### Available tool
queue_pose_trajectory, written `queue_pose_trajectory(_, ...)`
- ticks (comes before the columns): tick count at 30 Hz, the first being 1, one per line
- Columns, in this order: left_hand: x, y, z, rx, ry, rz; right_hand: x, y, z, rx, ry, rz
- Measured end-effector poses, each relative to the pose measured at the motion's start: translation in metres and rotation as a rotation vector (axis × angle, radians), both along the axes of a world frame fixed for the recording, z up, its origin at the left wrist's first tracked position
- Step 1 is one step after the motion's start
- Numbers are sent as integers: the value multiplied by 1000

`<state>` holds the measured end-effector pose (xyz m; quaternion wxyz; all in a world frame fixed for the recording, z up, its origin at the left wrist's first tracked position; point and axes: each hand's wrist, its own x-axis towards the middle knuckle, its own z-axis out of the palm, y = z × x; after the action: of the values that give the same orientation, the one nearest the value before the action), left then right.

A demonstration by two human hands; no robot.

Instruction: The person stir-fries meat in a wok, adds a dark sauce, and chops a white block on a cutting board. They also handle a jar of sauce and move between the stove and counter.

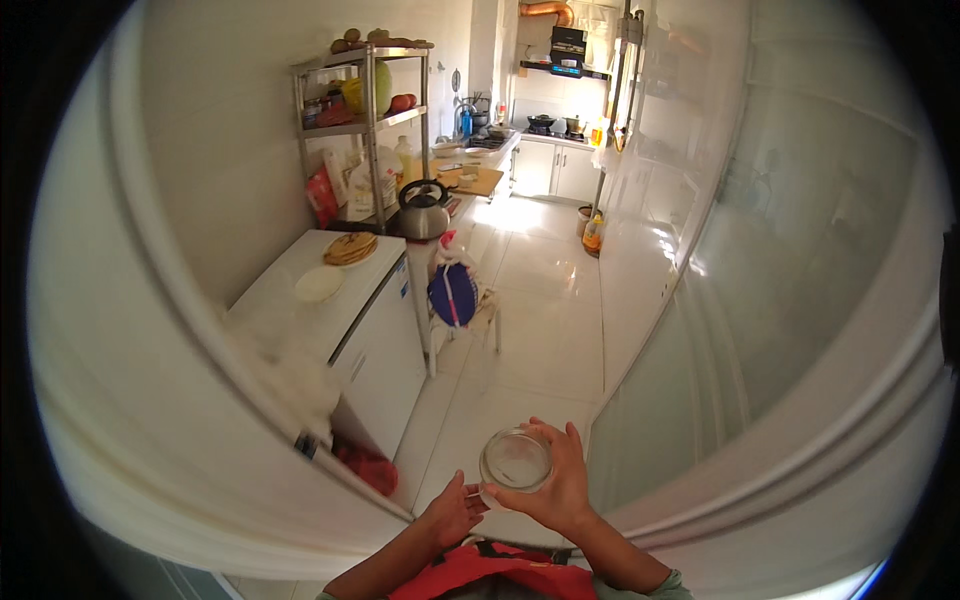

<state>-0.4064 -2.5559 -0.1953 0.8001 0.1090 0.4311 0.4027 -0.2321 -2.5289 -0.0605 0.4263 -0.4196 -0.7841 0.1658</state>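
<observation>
My right hand grips a round, clear glass container by its side, thumb in front and fingers curled around the far edge. The wide round top faces me, and I cannot tell whether anything is inside. Just left of the glass, my left hand is held with its fingers apart and nothing in it. Its fingertips come close to the glass's lower left side; whether they touch is unclear. Both hands are low in the view, in front of a red apron and above the tiled floor.
A doorway frames me, with a frosted glass panel on the right. To the left stands a white chest freezer bearing a stack of flatbreads. Beyond are a kettle, a metal shelf and a stool with a blue item.
</observation>
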Motion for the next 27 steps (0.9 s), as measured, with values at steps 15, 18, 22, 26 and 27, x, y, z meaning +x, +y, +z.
queue_pose_trajectory(15,46,502,-27,-18,-25,-113,42,485,-12,6,21,-101)
queue_pose_trajectory(18,49,594,-9,-7,20,-76,48,589,-4,-14,31,-69)
queue_pose_trajectory(22,48,722,-18,60,-12,-42,56,723,-2,-34,27,-20)
queue_pose_trajectory(26,67,854,-5,75,-13,-1,72,858,-9,-34,45,-12)
queue_pose_trajectory(27,70,888,-7,103,-35,-12,74,894,-3,-13,45,-11)
